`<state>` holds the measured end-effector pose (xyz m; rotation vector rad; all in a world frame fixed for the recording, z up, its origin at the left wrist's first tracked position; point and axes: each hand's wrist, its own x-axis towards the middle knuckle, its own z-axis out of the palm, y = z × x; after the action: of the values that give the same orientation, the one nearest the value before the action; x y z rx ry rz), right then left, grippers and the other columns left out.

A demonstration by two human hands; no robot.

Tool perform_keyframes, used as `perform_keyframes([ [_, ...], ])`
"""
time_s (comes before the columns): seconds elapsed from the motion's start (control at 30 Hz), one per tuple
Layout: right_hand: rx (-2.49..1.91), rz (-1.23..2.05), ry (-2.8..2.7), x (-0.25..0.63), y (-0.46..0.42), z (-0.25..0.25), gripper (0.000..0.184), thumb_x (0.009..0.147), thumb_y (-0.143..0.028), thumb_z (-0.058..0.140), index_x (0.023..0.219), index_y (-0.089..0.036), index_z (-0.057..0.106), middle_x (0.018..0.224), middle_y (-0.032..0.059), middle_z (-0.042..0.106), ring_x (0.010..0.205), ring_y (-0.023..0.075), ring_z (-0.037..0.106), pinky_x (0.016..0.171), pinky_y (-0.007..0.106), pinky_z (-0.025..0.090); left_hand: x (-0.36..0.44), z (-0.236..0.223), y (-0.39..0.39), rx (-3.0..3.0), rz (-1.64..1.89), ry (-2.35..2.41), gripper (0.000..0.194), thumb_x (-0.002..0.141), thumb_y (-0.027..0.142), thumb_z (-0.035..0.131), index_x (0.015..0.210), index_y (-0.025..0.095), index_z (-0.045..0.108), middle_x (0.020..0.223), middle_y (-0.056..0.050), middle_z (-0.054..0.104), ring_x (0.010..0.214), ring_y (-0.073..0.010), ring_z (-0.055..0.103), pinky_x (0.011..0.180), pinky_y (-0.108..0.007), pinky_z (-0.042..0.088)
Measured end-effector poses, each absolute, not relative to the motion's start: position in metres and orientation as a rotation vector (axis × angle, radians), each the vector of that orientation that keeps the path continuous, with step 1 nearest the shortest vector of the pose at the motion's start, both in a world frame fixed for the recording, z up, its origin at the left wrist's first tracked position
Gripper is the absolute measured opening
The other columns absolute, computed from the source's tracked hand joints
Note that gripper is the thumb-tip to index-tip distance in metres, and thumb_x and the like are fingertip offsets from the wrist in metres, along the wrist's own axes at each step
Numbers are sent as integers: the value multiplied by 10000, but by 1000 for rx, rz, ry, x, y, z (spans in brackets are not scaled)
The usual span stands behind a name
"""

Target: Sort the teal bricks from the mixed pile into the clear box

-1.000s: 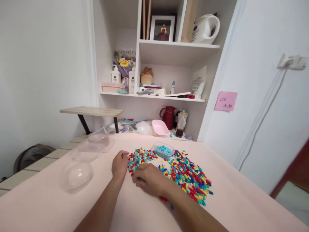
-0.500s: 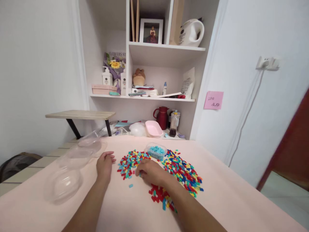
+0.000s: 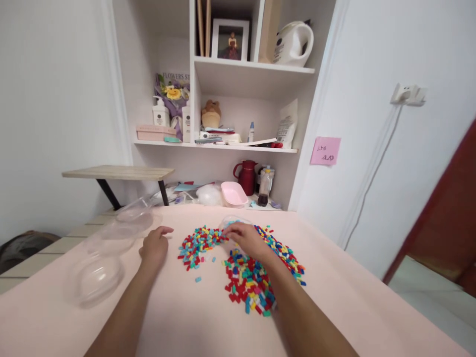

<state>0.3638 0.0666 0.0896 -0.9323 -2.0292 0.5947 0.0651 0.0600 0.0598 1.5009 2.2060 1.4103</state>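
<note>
My right hand [image 3: 245, 239] reaches over the far side of the brick piles, its fingers bent together at the near edge of a clear plastic tub [image 3: 225, 221]. Whatever is between those fingertips is too small to make out. The hand hides most of the tub; a little light blue shows inside. To its left spreads a smaller heap of toy bricks [image 3: 198, 243], and a larger mixed heap of toy bricks [image 3: 247, 277] lies under and around my right forearm. My left hand [image 3: 154, 245] rests on the pink tabletop left of the bricks, fingers stretched out, holding nothing.
Several clear plastic containers [image 3: 98, 275] line the table's left side. A single light blue brick [image 3: 198, 279] lies apart near the front. At the back are a pink basin [image 3: 234, 194], a red jug [image 3: 247, 177] and a bottle [image 3: 264, 188]. A small wooden stand [image 3: 119, 172] is at left.
My right hand has moved from the right edge of the smaller heap away from me to the tub, uncovering more of the larger heap. My left hand stays on the table. The view has shifted slightly.
</note>
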Motion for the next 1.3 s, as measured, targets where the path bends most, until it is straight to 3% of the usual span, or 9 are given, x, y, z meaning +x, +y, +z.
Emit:
perform_keyframes([
  [0.1, -910, 753, -1890, 369, 67, 92, 222, 838, -254, 530, 891, -179, 732, 847, 35, 708, 803, 177, 624, 772, 295, 470, 72, 57, 52, 1486, 1240, 2234, 305, 744, 126, 460, 814, 275, 717, 1035, -29, 742, 1048, -285, 646, 932, -461, 448],
  [0.33, -957, 947, -1880, 370, 64, 93, 254, 815, -249, 496, 897, -166, 722, 767, 27, 659, 741, 161, 590, 719, 289, 449, 85, 66, 41, 1625, 1165, 2186, 410, 863, 129, 327, 989, 273, 690, 1142, 2, 715, 1106, -172, 624, 959, -320, 431],
  [0.63, -1032, 595, -2133, 360, 51, 96, 259, 843, -168, 486, 914, -206, 732, 889, 32, 714, 838, 183, 639, 743, 280, 456, 82, 52, 36, 1718, 1026, 2266, 326, 823, 132, 402, 888, 239, 703, 1069, -67, 729, 1094, -289, 604, 955, -447, 412],
  [0.8, -1232, 378, -2211, 357, 55, 89, 319, 880, -162, 447, 1001, -218, 737, 954, 42, 743, 879, 193, 661, 767, 280, 463, 81, 42, 46, 1783, 1030, 2160, 327, 825, 132, 410, 855, 259, 710, 1050, -24, 735, 1076, -239, 616, 930, -370, 438],
  [1.07, -1189, 325, -2445, 334, 41, 79, 220, 799, -182, 601, 927, -240, 771, 983, 34, 763, 976, 218, 658, 898, 296, 436, 68, 34, 56, 1712, 1125, 2076, 352, 829, 128, 392, 880, 264, 713, 1006, 3, 752, 1037, -176, 657, 895, -293, 472],
  [1.17, -1175, 335, -2466, 329, 37, 81, 271, 804, -166, 578, 983, -257, 759, 1042, 27, 755, 1010, 211, 652, 857, 281, 444, 68, 35, 54, 1704, 1150, 2060, 345, 826, 132, 397, 877, 263, 713, 1004, -1, 754, 1032, -180, 663, 897, -298, 474],
  [1.3, -1206, 368, -2465, 331, 40, 78, 249, 803, -135, 558, 883, -255, 761, 964, 11, 764, 930, 195, 671, 789, 266, 445, 69, 36, 52, 1687, 1172, 2059, 342, 822, 136, 396, 874, 262, 710, 980, -2, 757, 1014, -179, 672, 881, -295, 482],
])
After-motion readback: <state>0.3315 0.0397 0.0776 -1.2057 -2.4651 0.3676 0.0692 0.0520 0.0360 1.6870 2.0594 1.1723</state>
